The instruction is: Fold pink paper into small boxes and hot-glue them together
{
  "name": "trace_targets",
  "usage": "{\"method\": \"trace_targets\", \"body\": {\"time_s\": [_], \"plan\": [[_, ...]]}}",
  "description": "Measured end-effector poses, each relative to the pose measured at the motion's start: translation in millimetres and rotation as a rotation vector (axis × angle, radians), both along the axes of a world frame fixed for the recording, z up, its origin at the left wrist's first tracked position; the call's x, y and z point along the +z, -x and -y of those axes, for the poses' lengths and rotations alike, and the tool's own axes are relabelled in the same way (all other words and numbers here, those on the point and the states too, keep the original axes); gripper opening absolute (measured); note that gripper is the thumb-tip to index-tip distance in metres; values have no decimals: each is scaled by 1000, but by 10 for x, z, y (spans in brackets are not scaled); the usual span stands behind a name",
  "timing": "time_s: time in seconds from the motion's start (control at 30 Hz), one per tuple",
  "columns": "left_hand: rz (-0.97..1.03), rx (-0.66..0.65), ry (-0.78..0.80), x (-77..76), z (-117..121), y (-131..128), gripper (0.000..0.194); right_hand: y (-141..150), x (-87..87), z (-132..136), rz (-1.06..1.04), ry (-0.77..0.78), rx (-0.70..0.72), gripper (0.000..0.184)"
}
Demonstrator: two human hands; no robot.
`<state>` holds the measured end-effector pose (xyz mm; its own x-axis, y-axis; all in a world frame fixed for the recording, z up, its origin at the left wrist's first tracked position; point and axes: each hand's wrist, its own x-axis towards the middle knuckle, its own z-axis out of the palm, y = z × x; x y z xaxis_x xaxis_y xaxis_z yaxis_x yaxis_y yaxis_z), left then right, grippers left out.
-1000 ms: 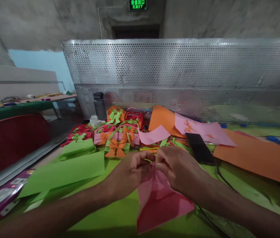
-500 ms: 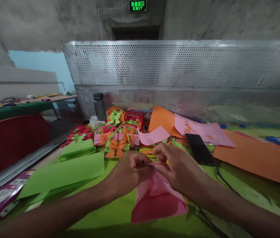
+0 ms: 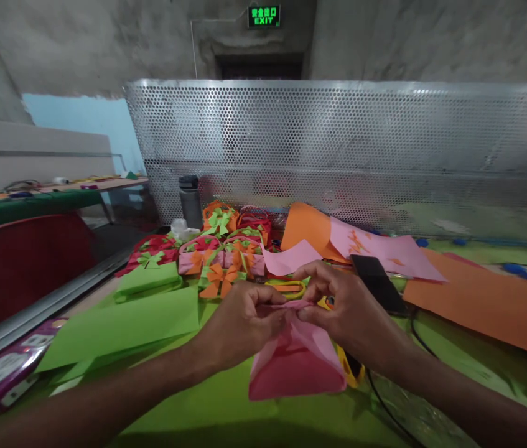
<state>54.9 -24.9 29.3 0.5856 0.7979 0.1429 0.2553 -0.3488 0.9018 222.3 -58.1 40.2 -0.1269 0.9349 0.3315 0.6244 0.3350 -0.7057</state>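
Observation:
A folded pink paper pouch [image 3: 298,367] hangs between my hands in the middle of the head view, its wide end toward me. My left hand [image 3: 249,320] pinches its narrow upper edge from the left, thumb and forefinger closed. From the right, my right hand [image 3: 342,305] grips the same edge between thumb and forefinger. The fingertips hide part of the pinched fold. Close beside the pouch, partly under my right hand, lie yellow-handled scissors [image 3: 354,367]. Another yellow loop [image 3: 298,289] shows just beyond my fingers.
Small paper gift bags with bows [image 3: 219,274] crowd the back left. Green paper [image 3: 127,323] lies to the left, orange paper [image 3: 482,298] to the right. A black phone [image 3: 377,283], its cable, and a bottle [image 3: 191,202] are there. Perforated metal [image 3: 291,137] screens the back.
The pouch's wide end has risen slightly and the pouch looks shorter. My right fingers have shifted a little along its edge. More of the yellow scissors shows. The camera view has shifted slightly.

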Motion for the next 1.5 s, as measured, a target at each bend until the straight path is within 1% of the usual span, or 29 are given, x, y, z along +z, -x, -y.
{"method": "trace_targets", "body": {"time_s": [0.1,0.27,0.4,0.43,0.53,0.6,0.67,0.77,0.87,0.93,1.03,1.1,1.2,1.37,1.5], "plan": [[-30,16,-67,0,-4,3,21,9,-13,-1,-13,-24,-3,33],[-66,29,-296,20,3,18,19,7,-28,-12,-32,-9,6,28],[-85,43,-423,-6,-7,23,21,6,-20,-13,-32,-46,4,28],[-86,45,-456,-17,-10,23,22,8,-20,-15,-16,-54,1,25],[-96,46,-569,-44,-18,20,23,18,-38,-27,62,-55,10,3],[-97,67,-642,-54,-22,20,22,25,-56,-42,112,-52,19,13],[-88,92,-689,-60,-23,21,21,32,-69,-58,142,-44,22,14],[-72,86,-676,-64,-18,23,20,44,-70,-72,160,-6,35,18],[-85,78,-580,-70,-4,22,22,55,-64,-63,170,27,10,25],[-96,79,-520,-73,2,20,23,59,-68,-53,175,18,-16,29],[-94,76,-488,-69,-7,19,22,55,-83,-50,163,-1,-39,30],[-86,84,-494,-64,-28,22,21,47,-91,-60,113,24,-20,27],[-69,113,-520,-58,-74,36,19,26,-85,-79,3,56,49,20],[-46,164,-567,-58,-159,64,17,-31,-8,-76,-95,79,105,6],[-13,168,-601,-64,-193,76,17,-79,50,-72,-90,100,173,11]]}}
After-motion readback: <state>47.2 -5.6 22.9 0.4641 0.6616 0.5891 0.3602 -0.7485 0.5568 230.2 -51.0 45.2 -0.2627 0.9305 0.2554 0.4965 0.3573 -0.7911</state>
